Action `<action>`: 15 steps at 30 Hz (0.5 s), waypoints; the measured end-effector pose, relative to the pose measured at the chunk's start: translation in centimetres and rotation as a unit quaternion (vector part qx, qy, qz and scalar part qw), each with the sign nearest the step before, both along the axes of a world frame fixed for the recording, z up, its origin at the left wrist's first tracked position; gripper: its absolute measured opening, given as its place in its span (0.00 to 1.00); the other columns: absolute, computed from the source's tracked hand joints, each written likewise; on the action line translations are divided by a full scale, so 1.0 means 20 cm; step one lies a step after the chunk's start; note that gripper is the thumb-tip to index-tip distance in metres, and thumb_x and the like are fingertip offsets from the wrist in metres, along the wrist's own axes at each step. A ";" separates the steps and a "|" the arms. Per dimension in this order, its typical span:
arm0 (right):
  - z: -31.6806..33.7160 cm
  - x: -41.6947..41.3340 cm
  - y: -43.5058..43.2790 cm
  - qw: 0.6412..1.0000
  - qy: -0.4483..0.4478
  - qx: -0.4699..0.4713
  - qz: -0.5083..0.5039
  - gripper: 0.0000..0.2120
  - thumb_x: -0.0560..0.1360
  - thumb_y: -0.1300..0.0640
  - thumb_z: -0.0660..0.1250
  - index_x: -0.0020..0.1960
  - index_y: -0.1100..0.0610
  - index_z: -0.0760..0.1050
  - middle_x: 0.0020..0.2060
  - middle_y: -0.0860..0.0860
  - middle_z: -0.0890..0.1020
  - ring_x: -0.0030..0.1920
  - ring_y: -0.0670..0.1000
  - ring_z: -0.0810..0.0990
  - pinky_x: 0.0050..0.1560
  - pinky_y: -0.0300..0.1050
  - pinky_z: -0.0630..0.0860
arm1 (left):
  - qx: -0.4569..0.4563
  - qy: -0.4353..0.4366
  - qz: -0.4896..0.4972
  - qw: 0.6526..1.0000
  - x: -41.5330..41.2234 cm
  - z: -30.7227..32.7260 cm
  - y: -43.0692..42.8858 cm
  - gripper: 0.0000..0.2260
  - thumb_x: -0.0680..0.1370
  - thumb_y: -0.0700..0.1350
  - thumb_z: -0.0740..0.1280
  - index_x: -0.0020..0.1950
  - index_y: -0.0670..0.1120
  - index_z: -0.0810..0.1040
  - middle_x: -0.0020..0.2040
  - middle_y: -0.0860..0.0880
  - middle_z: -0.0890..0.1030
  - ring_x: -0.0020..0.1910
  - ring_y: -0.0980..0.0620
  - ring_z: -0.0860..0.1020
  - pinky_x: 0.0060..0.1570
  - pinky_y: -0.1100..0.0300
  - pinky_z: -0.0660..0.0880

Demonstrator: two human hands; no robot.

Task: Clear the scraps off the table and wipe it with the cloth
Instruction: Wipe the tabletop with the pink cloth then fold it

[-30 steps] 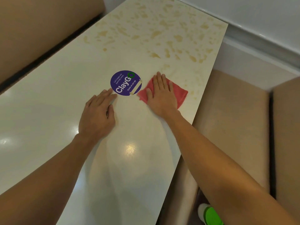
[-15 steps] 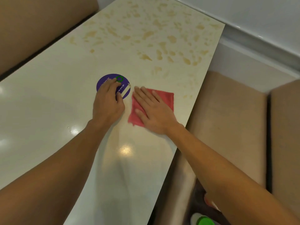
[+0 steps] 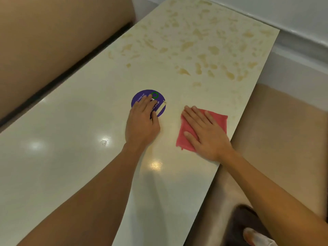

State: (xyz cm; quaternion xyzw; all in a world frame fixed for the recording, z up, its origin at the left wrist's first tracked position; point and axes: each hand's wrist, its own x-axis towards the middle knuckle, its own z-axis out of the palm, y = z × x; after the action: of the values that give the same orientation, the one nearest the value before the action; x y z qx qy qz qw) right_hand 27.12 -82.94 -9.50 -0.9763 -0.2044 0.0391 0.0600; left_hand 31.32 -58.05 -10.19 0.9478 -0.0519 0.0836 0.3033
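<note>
Red cloth (image 3: 219,120) lay spread flat on the cream table (image 3: 71,139), close to its right edge, with the right hand (image 3: 204,134) pressed on top of it. The fingers were straight and splayed and the palm was down, gripping nothing. A flat hand like that spreads the pressure over the whole cloth, which suits wiping better than a bunched grip would.

The left hand (image 3: 142,121) rested on the table just beside the cloth but apart from it. Its fingers lay loosely extended over a round purple sticker (image 3: 142,95) and held nothing. It looked like a bracing hand, steadying a body that leaned in over the table.

Yellowish blotches (image 3: 195,45) covered the far end of the table, while the near part was glossy and plain. Whether they were stains or the surface's own pattern could not be told. I could make out no loose scraps, so the work seemed to be at the wiping stage, with the far end probably left to cover.

Tan bench seats (image 3: 275,130) ran along both sides of the table, and a pale shoe (image 3: 257,237) showed at the lower right. With the cloth so near the edge, a careless sweep could carry it off onto the seat.
</note>
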 end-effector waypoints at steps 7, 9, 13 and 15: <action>-0.03 0.24 0.23 0.970 -0.005 0.015 -0.243 0.34 0.85 0.40 0.39 0.85 0.57 0.46 0.85 0.52 0.46 0.84 0.53 0.42 0.83 0.58 0.44 | -0.008 0.010 0.003 1.000 0.01 -0.02 0.01 0.21 0.81 0.43 0.61 0.73 0.46 0.78 0.77 0.48 0.74 0.78 0.48 0.68 0.79 0.48 0.64; -0.04 0.05 0.28 0.984 -0.007 0.020 -0.175 0.32 0.86 0.41 0.41 0.85 0.57 0.49 0.85 0.51 0.47 0.84 0.51 0.43 0.83 0.58 0.46 | -0.033 0.025 -0.002 0.999 0.01 -0.01 0.02 0.21 0.80 0.41 0.62 0.73 0.45 0.78 0.77 0.48 0.74 0.79 0.49 0.68 0.79 0.50 0.64; -0.01 -0.39 0.40 0.994 0.022 0.015 -0.102 0.31 0.87 0.42 0.42 0.85 0.54 0.42 0.84 0.48 0.42 0.83 0.49 0.38 0.83 0.57 0.48 | -0.138 0.093 -0.021 0.986 -0.06 0.08 0.15 0.17 0.80 0.34 0.65 0.67 0.45 0.82 0.70 0.50 0.80 0.72 0.50 0.75 0.72 0.59 0.71; 0.00 -0.51 0.48 0.992 0.028 0.008 -0.120 0.32 0.87 0.41 0.42 0.85 0.54 0.40 0.84 0.49 0.41 0.83 0.49 0.37 0.83 0.58 0.49 | -0.174 0.097 0.005 0.980 -0.14 0.13 0.30 0.17 0.81 0.33 0.64 0.65 0.47 0.83 0.63 0.50 0.84 0.63 0.53 0.80 0.65 0.67 0.74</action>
State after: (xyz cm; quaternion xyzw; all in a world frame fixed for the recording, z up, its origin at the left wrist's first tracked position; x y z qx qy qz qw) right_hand 16.87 -73.24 -9.49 -0.9918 -0.0842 0.0575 0.0775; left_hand 28.51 -52.07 -7.60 0.8845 -0.0020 0.0009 0.4665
